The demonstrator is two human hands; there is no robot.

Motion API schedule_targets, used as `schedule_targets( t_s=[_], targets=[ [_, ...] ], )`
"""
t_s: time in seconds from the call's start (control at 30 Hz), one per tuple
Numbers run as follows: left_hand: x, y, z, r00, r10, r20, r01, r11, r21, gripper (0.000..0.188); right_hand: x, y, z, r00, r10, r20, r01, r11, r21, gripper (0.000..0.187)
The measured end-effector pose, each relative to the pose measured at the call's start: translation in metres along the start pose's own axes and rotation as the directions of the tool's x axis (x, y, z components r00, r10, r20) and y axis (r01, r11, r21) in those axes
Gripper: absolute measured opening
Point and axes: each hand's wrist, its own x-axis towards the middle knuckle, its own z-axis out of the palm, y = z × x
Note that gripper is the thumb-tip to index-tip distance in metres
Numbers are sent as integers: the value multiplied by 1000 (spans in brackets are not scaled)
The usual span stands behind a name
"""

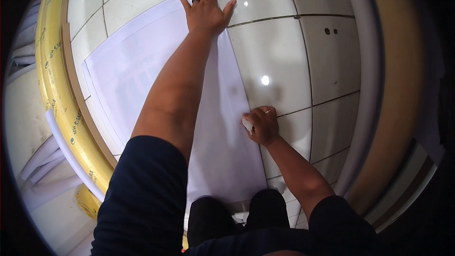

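Observation:
A large white sheet [227,156] lies spread on the tiled floor, with faint printing showing through it. Near its far right corner my left hand [204,14] presses down flat, fingers spread, a dark ring on one of them. Along the sheet's right edge, closer to my knees, my right hand [263,125] is closed around a small white object [247,124], held against the edge. The fingers hide part of that object, so its kind cannot be made out. A narrow strip along the right edge looks folded or doubled over.
White floor tiles [270,61] with dark joints surround the sheet. To the left lies a long yellow-wrapped roll [52,66] beside a brown strip [78,90], with white rolls [50,161] beyond. A long pale roll [367,66] and a tan one [403,66] line the right side.

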Motion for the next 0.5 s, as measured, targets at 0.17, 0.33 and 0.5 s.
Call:
schedule_targets(
  t_s=[0.17, 0.33, 0.5],
  targets=[
    [-151, 64, -18, 985, 67, 157, -54, 995, -84, 89, -4, 4, -7, 1000, 8, -24, -8, 1000, 2, 31],
    [-192, 71, -39, 967, 92, 239, -42, 978, -207, 94, -2, -2, -8, 998, 46, 52, -44, 998, -38, 24],
    [-74, 40, -13, 999, 10, 53, -4, 993, -122, 95, -1, 0, -3, 999, 23, -25, -23, 1000, 7, 29]
  ],
)
